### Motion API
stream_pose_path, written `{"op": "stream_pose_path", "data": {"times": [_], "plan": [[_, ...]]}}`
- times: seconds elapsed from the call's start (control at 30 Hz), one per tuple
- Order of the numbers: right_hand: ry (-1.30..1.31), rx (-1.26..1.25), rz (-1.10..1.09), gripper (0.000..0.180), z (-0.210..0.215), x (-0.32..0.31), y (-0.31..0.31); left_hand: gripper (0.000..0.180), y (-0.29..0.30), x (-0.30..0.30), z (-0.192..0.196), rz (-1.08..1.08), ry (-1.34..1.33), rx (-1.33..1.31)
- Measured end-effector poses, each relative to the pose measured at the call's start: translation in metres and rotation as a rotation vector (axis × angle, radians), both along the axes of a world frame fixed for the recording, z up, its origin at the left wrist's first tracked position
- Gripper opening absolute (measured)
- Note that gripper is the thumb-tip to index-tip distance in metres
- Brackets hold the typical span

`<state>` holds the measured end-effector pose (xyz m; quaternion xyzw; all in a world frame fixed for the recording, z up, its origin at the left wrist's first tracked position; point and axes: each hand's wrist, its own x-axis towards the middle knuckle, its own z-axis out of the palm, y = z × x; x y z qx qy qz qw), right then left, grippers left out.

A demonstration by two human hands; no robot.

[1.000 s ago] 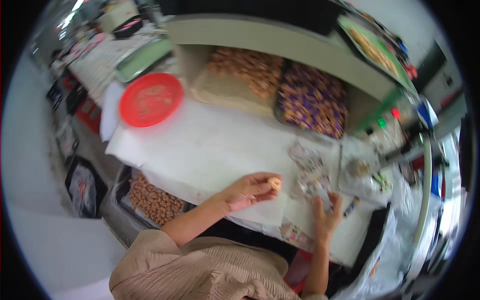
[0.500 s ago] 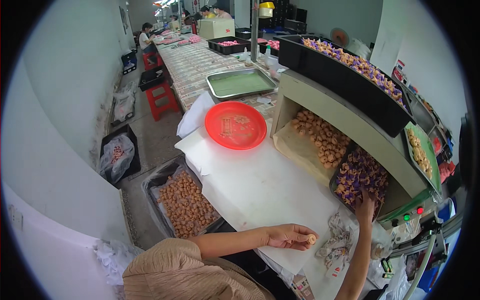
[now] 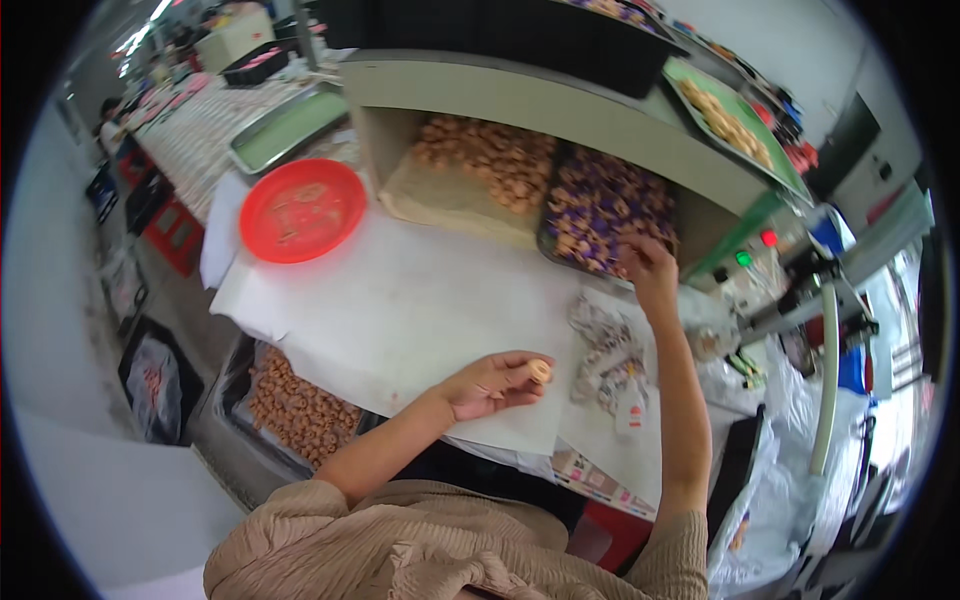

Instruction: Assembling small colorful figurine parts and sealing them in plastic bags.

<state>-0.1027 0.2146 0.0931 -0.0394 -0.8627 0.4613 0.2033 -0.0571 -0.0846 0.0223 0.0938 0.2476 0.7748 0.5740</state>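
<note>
Right fingers (image 3: 634, 242) off bottle (image 3: 630, 414), over pieces (image 3: 600, 215)

Small-parts assembly workshop. A black plastic tray (image 3: 570, 265) packed with small purple-and-tan pieces (image 3: 605, 205) stands inside a long cream box-shaped housing (image 3: 520, 95), near 2 round buttons (image 3: 768, 238), 1 red and 1 green. At upper left, a long patterned worktable (image 3: 190, 140) bears a shallow green-lined silver metal tray (image 3: 290, 132).
</note>
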Motion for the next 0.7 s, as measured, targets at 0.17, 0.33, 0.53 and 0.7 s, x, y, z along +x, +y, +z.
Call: {"op": "stream_pose_path", "data": {"times": [0.17, 0.33, 0.53, 0.7], "plan": [[-0.186, -0.542, 0.124, 0.022, 0.023, 0.078, -0.044, 0.044, 0.016, 0.001, -0.007, 0.028, -0.057, 0.041], [-0.284, -0.746, 0.119, 0.026, 0.011, 0.139, -0.055, 0.043, 0.034, 0.01, -0.007, 0.091, -0.056, 0.005], [-0.224, -0.646, 0.159, 0.027, -0.017, 0.171, -0.066, 0.042, 0.051, 0.021, -0.016, 0.042, -0.075, 0.001], [-0.076, -0.65, 0.1, 0.022, -0.03, 0.174, -0.074, 0.039, 0.055, 0.028, -0.022, 0.042, -0.03, -0.079]]}}
